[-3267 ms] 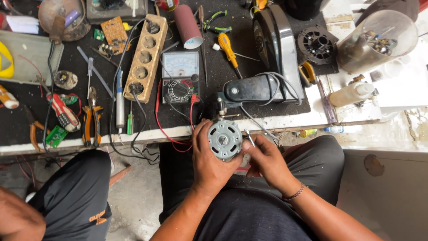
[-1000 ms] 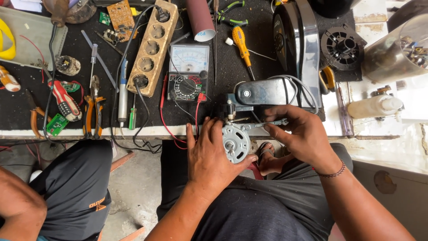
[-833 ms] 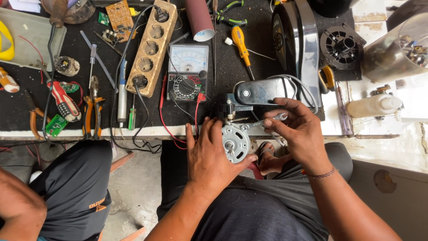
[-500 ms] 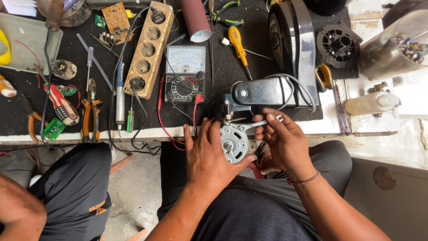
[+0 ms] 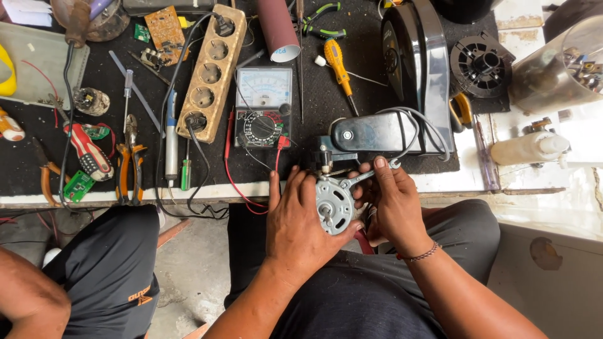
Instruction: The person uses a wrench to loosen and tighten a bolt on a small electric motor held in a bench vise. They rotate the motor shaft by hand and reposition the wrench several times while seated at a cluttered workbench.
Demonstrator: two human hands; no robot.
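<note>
My left hand (image 5: 296,220) grips a small round silver electric motor (image 5: 333,202) over my lap, just in front of the bench edge. My right hand (image 5: 391,199) holds a small metal spanner (image 5: 361,177) whose end sits on the motor's upper rim. A red wire runs under the motor. Behind the hands lies a black appliance base (image 5: 377,132) with grey cable.
On the black bench mat lie an analogue multimeter (image 5: 264,107) with red leads, a wooden socket strip (image 5: 210,72), a yellow screwdriver (image 5: 338,66), orange pliers (image 5: 129,166), a black fan housing (image 5: 414,69). Another person's knee (image 5: 100,263) is at lower left.
My right hand reached up to the bench, picked up the spanner and came back down to the motor. The left hand kept holding the motor, now tilted a little.
</note>
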